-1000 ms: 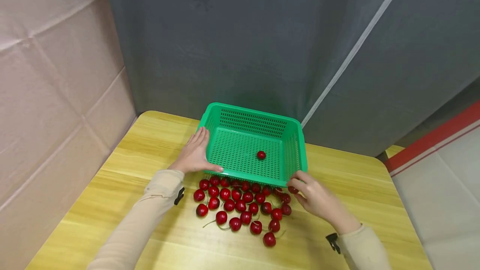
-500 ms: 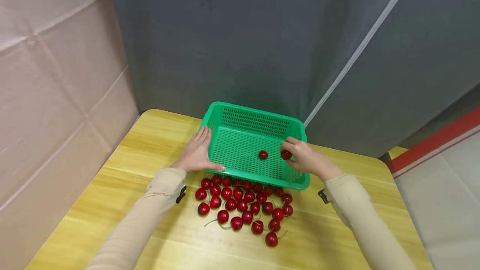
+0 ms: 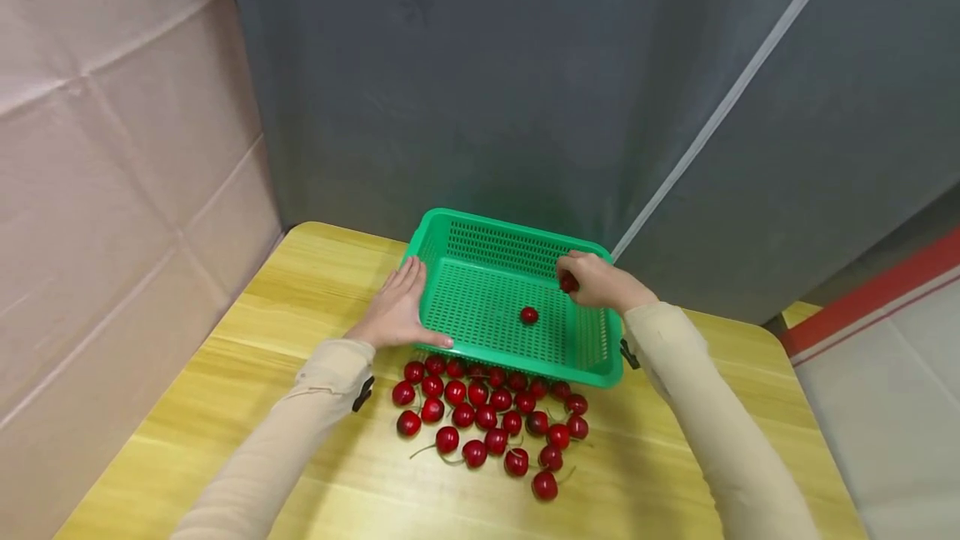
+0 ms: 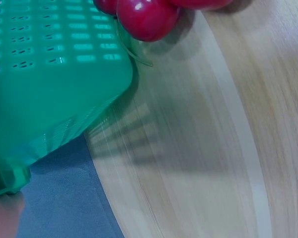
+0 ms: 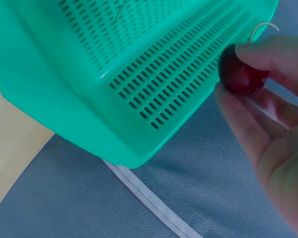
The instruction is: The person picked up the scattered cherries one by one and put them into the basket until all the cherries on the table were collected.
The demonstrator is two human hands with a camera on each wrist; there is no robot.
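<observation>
A green perforated basket (image 3: pixel 454 228) stands at the back of the wooden table, with one red cherry (image 3: pixel 529 315) on its floor. My right hand (image 3: pixel 592 282) hovers over the basket's back right corner and pinches another cherry (image 3: pixel 568 282) between thumb and fingertips; the right wrist view shows that cherry (image 5: pixel 241 74) against the basket's wall (image 5: pixel 89 99). My left hand (image 3: pixel 397 313) lies flat against the basket's left side, fingers straight. In front of the basket lies a heap of several red cherries (image 3: pixel 487 419); the left wrist view catches one cherry (image 4: pixel 146 19) beside the basket (image 4: pixel 49 79).
The yellow wooden table (image 3: pixel 247 407) ends at a grey curtain (image 3: pixel 525 90) behind the basket and a pinkish padded wall (image 3: pixel 112 148) on the left. A red-striped floor edge (image 3: pixel 870 290) lies to the right.
My right hand picked a cherry from the heap's right end, carried it up over the basket and moved it toward the back right corner. The left hand stayed on the basket.
</observation>
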